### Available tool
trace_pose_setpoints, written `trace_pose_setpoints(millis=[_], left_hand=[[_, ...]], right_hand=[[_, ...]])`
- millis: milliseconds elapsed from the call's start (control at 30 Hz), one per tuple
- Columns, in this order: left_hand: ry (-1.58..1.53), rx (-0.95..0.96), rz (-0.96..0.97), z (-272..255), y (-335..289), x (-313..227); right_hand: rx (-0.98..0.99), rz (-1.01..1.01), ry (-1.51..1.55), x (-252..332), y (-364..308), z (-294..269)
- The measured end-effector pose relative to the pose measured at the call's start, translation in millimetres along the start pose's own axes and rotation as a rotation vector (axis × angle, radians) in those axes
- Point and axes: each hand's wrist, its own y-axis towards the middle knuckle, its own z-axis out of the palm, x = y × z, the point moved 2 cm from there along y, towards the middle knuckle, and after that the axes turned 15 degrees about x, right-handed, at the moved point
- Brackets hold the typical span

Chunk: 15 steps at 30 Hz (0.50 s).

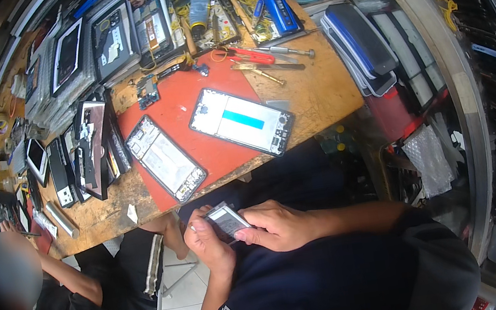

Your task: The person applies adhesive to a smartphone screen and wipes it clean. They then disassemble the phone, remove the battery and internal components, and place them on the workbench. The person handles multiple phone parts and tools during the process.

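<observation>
The person's left hand and right hand grip a dark flat piece before the bench; two phone frames crowd the red mat, pliers and stacked tablets beyond

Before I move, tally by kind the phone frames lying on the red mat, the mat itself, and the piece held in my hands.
Phone frames: 2
Red mat: 1
Flat rectangular piece, held by left hand and right hand: 1
Total: 4

Wooden workbench, red mat, stacked panels, red-handled tool, silver cylinder
</observation>
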Motion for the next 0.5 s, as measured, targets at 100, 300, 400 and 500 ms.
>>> trace_pose_setpoints(millis=[100,300,400,500], left_hand=[[-0.02,-0.026,-0.128,-5,-14,2],[-0.071,-0.052,-0.192,-13,-11,5],[-0.13,0.057,-0.197,-7,-6,-1],[-0.059,0.198,-0.072,-1,0,-11]], right_hand=[[0.111,-0.022,0.029,-7,-5,-2],[0.158,0.046,0.155,-15,4,-2],[-0.031,0.016,0.025,-10,9,-5],[-0.138,-0.05,-0.281,4,12,-19]])
